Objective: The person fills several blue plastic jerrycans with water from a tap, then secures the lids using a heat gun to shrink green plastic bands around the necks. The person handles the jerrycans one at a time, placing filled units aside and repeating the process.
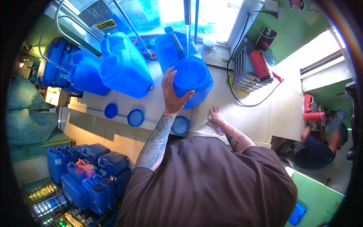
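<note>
A blue plastic water container point(195, 98) stands on the counter, its wide round mouth facing up. My left hand point(173, 96) grips the side of its neck, thumb at the near side and fingers along the left. From a metal spout point(187, 12) above, a stream of water runs into the mouth, where the surface looks bubbly. My right hand point(217, 117) rests flat on the counter point(249, 119), fingers apart, holding nothing. A small purple-handled item point(219, 130) lies beside it, partly hidden by the wrist. Three round blue lids point(111, 110) lie along the counter's front edge.
Two more blue containers point(124, 71) stand left with metal tubes point(82, 48) at their mouths. A red heat gun point(259, 63) lies on a drawer organizer point(244, 68), its cord looping over the counter. A mug point(210, 44) stands behind. Blue jerrycans point(85, 176) crowd the lower left; another person point(317, 150) sits right.
</note>
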A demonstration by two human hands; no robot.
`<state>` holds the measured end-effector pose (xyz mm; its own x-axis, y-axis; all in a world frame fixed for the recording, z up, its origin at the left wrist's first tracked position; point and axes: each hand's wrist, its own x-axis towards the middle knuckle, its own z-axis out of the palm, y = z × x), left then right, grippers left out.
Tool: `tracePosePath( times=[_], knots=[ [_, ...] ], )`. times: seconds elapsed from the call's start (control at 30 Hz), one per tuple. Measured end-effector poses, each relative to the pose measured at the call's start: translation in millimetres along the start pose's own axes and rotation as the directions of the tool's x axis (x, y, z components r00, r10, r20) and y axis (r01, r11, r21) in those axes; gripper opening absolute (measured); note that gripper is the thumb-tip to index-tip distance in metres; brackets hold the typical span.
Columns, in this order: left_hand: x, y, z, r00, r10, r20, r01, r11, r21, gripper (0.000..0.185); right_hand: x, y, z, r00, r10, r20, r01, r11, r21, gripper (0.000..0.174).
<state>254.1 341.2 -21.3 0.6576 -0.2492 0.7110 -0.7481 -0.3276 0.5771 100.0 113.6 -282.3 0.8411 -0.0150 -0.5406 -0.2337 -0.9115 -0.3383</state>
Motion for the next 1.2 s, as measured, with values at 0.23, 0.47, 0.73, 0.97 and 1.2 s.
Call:
tracePosePath(
  times=[0.23,0.47,0.73,0.97,1.2],
  knots=[
    [2.5,-8.4,-7.4,0.996,0.065,0.068,-0.065,0.998,-0.003,0.099,17.8,22.4,7.3,0.995,-0.098,0.035,0.1,0.992,-0.071,0.094],
    [-11.3,25.8,-21.4,0.957,-0.244,0.157,0.268,0.951,-0.154,0.09,-2.7,0.7,-55.1,0.991,-0.035,-0.131,0.091,0.89,0.448,0.065],
    [-96.4,91.0,-86.9,0.572,-0.523,0.632,0.818,0.308,-0.486,0.026,-188.2,-145.3,-152.5,0.936,-0.197,-0.291,0.334,0.244,0.91,0.042],
    [-43.4,117.8,-100.1,0.714,-0.157,0.682,0.67,0.438,-0.6,0.015,-258.8,-231.9,-171.7,0.883,-0.22,-0.414,0.451,0.158,0.878,0.035],
    [37.4,212.0,-202.8,0.756,0.623,0.199,0.138,0.146,-0.98,0.033,-201.6,-160.4,-45.2,0.806,0.077,-0.586,0.386,0.683,0.621,0.034]
  ],
)
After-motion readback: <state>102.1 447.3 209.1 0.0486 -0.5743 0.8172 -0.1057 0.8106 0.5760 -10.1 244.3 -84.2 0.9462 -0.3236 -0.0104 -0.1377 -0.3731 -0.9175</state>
